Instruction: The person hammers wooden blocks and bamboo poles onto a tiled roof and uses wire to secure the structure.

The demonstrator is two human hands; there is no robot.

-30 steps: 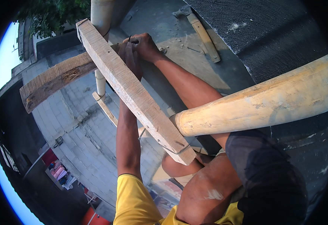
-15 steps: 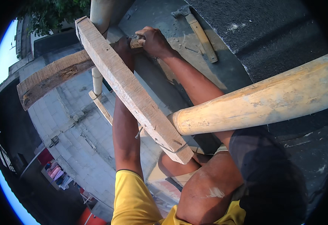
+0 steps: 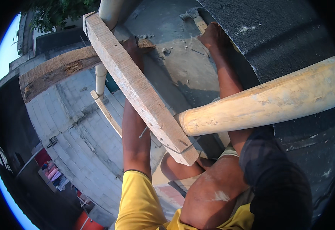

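Observation:
My left hand (image 3: 132, 49) is closed on the right end of a rough wooden plank (image 3: 60, 68), which crosses under a longer squared timber (image 3: 136, 85). The timber partly hides the plank, and my left fingers are hard to see in shadow. Off to the right, my right hand (image 3: 215, 36) has its fingers round the wooden handle of a hammer (image 3: 200, 23) lying on the grey surface. Its metal head points up and left. A bent nail (image 3: 143, 132) sticks out of the timber's side near its lower end.
A thick bamboo pole (image 3: 267, 99) runs from the right to the timber's lower end, above my right arm. An upright bamboo pole (image 3: 110, 13) stands behind its top. Rubble bits (image 3: 166, 50) and a loose nail (image 3: 198, 51) lie nearby. Grey paving (image 3: 71, 142) lies far below left.
My right hand has let go of the plank's end and moved right onto the hammer handle. The left hand stays at the plank, whose left end has risen slightly.

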